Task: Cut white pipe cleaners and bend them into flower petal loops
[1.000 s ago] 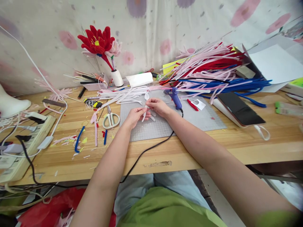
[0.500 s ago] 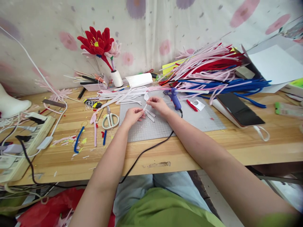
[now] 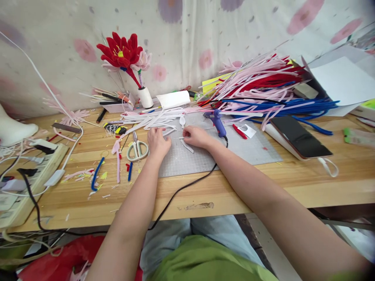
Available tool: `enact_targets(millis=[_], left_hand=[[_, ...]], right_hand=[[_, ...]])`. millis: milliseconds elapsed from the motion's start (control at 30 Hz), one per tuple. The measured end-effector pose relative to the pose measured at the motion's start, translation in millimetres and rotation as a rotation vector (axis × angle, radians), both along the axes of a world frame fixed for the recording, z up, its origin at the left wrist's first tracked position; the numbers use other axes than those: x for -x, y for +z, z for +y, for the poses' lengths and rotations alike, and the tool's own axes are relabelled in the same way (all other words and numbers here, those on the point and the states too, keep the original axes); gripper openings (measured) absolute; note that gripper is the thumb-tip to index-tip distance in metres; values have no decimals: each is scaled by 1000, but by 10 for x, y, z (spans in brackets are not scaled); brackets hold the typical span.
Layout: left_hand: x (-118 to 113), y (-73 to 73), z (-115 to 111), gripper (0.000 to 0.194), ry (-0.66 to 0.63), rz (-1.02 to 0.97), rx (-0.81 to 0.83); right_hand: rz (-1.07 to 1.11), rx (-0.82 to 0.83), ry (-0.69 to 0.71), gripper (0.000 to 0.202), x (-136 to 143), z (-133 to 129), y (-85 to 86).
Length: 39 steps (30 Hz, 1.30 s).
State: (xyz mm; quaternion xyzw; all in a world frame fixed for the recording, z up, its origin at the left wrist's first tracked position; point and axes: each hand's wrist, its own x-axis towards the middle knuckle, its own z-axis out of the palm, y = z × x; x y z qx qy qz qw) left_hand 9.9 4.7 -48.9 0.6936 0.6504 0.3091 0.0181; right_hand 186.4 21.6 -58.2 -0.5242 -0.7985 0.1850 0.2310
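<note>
My left hand is over the left part of the grey cutting mat, beside the scissors, at the near ends of white fuzzy stems. Its fingertips point away from me and what they touch is hard to see. My right hand rests on the mat, its fingers curled together at a short white strip. A small white petal-shaped loop lies on the mat just beyond it.
A purple glue gun with a black cord lies right of my right hand, near red pliers. A phone is further right. Behind are piled coloured stems and a red flower; a power strip is at left.
My left hand has moved left and away from my right hand, letting go of the white piece. The petal-shaped loop now lies by itself on the mat.
</note>
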Motion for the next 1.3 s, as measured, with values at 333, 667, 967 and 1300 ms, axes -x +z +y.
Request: enact_targets(millis=[333, 667, 967, 1300], left_hand=[[-257, -59, -157, 15, -646, 79, 146], [-177, -26, -92, 11, -720, 101, 164], [-196, -60, -70, 11, -688, 166, 155], [-133, -67, -22, 8, -641, 171, 156]], right_hand=[[891, 254, -146, 31, -78, 133, -69], [1002, 365, -70, 40, -131, 113, -40], [1011, 316, -128, 29, -106, 141, -72], [1004, 328, -127, 30, -101, 151, -88]])
